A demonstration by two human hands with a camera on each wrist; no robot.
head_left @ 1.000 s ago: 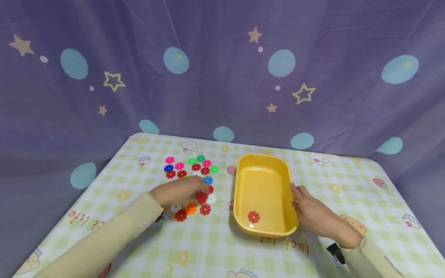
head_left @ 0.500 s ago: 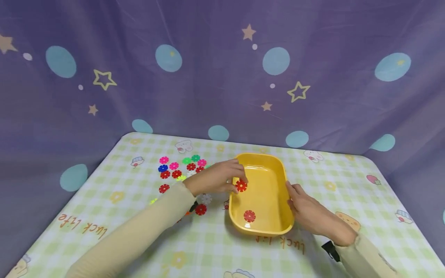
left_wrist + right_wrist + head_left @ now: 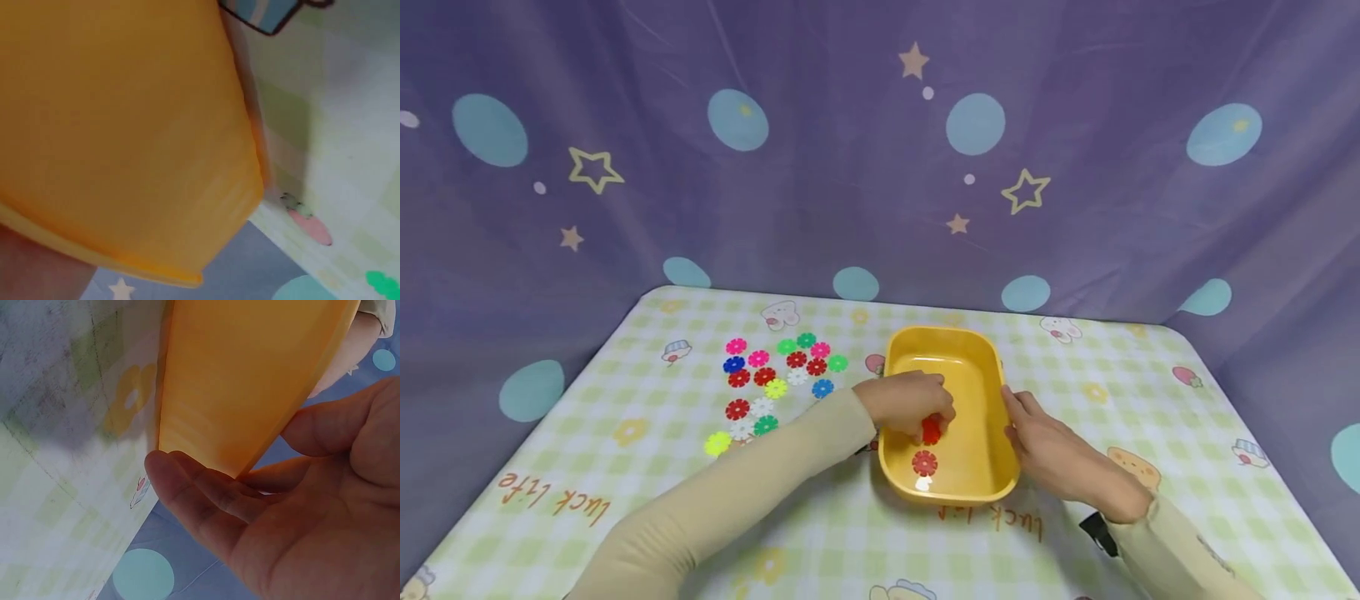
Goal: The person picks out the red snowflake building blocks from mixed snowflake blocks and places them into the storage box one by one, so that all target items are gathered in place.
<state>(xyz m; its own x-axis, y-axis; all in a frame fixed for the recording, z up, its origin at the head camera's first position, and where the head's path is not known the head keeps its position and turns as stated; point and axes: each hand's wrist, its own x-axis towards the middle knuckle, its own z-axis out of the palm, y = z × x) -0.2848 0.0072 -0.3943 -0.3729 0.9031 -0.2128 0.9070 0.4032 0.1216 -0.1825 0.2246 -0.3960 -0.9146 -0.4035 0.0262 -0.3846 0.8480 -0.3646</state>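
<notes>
My left hand (image 3: 910,402) reaches over the left rim into a yellow plastic tray (image 3: 977,425). Its curled fingers pinch a red notched snowflake disc (image 3: 931,431) low inside, partly covered by the fingertips. Nearer me, another red snowflake disc (image 3: 925,463) lies flat on the tray's floor. At the right side my right hand (image 3: 1060,450) holds the tray, thumb at the rim and fingers against the outer wall, as the right wrist view shows (image 3: 269,506) from below. In the left wrist view, the tray's outer wall (image 3: 137,137) hides the left fingers and the disc.
Left of the tray, several loose snowflake discs lie spread on the checked tablecloth (image 3: 820,550), among them a blue disc (image 3: 823,388), a yellow disc (image 3: 717,443) and a pink disc (image 3: 736,346). The left sleeve (image 3: 737,500) covers part of this spread. A purple curtain (image 3: 865,208) hangs behind the table.
My left hand has picked a red snowflake disc from the spread and carried it right, over the rim and down into the tray. The right hand keeps its hold on the tray.
</notes>
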